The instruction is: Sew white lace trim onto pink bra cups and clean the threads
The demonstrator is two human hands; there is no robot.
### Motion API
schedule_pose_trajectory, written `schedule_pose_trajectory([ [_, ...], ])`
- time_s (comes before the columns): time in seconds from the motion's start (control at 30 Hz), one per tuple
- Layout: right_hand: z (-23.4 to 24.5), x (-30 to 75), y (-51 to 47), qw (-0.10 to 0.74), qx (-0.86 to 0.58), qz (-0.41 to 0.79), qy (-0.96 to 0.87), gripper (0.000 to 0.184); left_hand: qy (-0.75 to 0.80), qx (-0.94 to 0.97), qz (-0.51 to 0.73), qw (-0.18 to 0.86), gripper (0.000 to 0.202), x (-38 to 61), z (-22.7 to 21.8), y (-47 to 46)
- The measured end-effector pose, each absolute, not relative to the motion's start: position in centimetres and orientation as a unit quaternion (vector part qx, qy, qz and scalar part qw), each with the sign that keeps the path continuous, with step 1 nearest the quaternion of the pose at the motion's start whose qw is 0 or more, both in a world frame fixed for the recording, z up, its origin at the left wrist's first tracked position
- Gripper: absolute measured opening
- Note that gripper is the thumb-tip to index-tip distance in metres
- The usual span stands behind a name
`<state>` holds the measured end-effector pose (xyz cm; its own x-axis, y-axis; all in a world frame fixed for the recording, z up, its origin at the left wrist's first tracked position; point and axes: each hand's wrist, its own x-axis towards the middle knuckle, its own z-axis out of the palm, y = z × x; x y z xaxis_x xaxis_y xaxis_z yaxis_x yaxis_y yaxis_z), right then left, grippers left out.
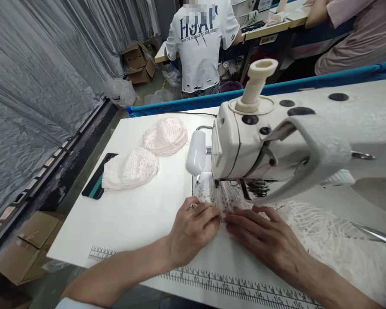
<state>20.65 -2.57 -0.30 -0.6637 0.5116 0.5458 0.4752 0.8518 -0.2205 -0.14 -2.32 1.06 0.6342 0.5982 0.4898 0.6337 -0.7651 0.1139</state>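
Note:
White lace fabric (228,195) lies under the needle area of a white sewing machine (234,146). My left hand (196,227) is closed at the near left edge of the lace, its curled fingers pinching it. Opposite it, my right hand (263,234) rests with fingers stretched out flat, the fingertips touching the same lace. The two hands almost meet just in front of the machine's head. More white lace (334,244) spreads over the table to the right, beside and partly behind my right hand. The needle tip itself is hard to make out.
Two lace bra cups (165,136) lie at the table's back left, one partly over a dark phone-like object (98,180). Metal scissors or tweezers (376,234) rest on the right-hand lace. A ruler strip (228,283) follows the front edge. Beyond a blue cloth edge (186,101) sits a person (201,47).

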Motion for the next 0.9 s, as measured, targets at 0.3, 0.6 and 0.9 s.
schedule_pose_trajectory([
  [0.3,0.5,20.5,-2.5,0.306,-0.273,0.021,-0.912,0.027,-0.333,-0.912,-0.231,0.068,0.013,-0.2,1.1,-2.5],
  [0.6,0.4,20.4,-2.5,0.303,-0.278,0.020,-0.911,0.025,-0.328,-0.915,-0.221,0.081,0.014,-0.1,1.2,-2.6],
  [0.9,1.1,20.1,-1.8,0.320,-0.285,0.014,-0.903,0.051,-0.323,-0.921,-0.187,0.113,0.016,0.0,1.0,-2.9],
])
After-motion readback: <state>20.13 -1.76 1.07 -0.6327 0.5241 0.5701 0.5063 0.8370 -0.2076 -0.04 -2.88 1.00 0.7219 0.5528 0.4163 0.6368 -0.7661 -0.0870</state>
